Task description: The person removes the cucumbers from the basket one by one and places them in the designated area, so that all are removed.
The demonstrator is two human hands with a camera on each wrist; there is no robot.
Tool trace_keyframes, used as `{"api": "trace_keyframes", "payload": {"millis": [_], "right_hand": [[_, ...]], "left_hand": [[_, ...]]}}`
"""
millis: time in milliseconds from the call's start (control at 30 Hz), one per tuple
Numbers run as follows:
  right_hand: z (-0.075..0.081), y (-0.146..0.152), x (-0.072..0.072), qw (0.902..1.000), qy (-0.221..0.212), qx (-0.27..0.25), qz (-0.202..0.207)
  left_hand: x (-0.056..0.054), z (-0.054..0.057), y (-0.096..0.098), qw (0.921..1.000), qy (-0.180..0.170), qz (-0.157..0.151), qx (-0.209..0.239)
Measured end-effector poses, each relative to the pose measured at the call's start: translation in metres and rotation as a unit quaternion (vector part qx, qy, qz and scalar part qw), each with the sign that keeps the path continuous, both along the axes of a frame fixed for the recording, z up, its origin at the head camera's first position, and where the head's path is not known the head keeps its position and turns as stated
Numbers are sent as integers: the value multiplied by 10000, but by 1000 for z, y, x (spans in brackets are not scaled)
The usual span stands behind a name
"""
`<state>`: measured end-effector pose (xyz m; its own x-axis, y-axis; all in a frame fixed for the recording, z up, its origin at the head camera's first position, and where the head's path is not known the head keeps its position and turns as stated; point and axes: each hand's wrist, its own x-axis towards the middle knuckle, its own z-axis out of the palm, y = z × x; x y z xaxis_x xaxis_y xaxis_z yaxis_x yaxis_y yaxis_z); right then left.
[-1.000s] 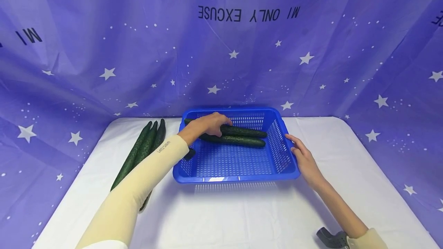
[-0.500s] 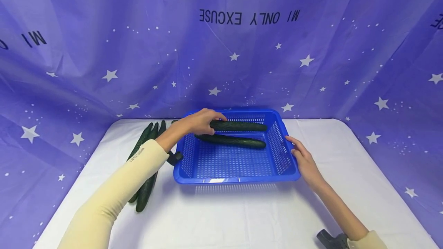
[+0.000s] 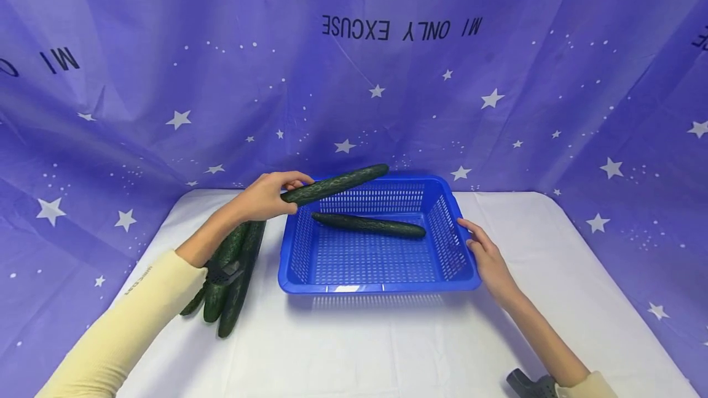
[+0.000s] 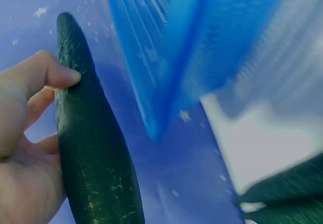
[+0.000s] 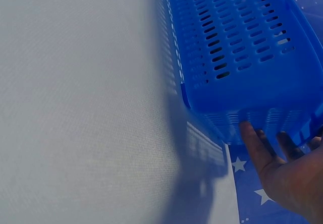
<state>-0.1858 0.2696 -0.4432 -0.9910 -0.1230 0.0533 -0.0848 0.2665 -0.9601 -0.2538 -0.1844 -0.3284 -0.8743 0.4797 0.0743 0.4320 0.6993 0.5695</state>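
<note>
Above the left rear of a blue plastic basket (image 3: 420,288), the left hand (image 3: 264,198) grips one cucumber (image 3: 337,184) by its end. Inside lies a second cucumber (image 3: 369,225). The right hand (image 3: 491,264) touches the basket's right side, fingers extended. Leftward, three more cucumbers (image 3: 238,290) lie together.

A purple star-printed backdrop (image 3: 354,97), seemingly cloth, hangs behind a white-covered table (image 3: 381,349).
</note>
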Motion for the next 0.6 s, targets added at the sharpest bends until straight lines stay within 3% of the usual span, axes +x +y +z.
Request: {"api": "trace_keyframes", "payload": {"millis": [167, 300, 400, 600], "right_hand": [[0, 0, 1, 10000, -20, -17, 34], [-2, 1, 0, 10000, 8, 53, 11], [-2, 2, 0, 9999, 42, 108, 27], [-3, 1, 0, 9999, -14, 103, 47]], "left_hand": [[13, -10, -41, 9974, -107, 621, 341], [26, -18, -71, 9909, -388, 1042, 758], [35, -25, -90, 9850, -546, 1287, 1011], [52, -41, -120, 9776, -495, 1678, 1172]]}}
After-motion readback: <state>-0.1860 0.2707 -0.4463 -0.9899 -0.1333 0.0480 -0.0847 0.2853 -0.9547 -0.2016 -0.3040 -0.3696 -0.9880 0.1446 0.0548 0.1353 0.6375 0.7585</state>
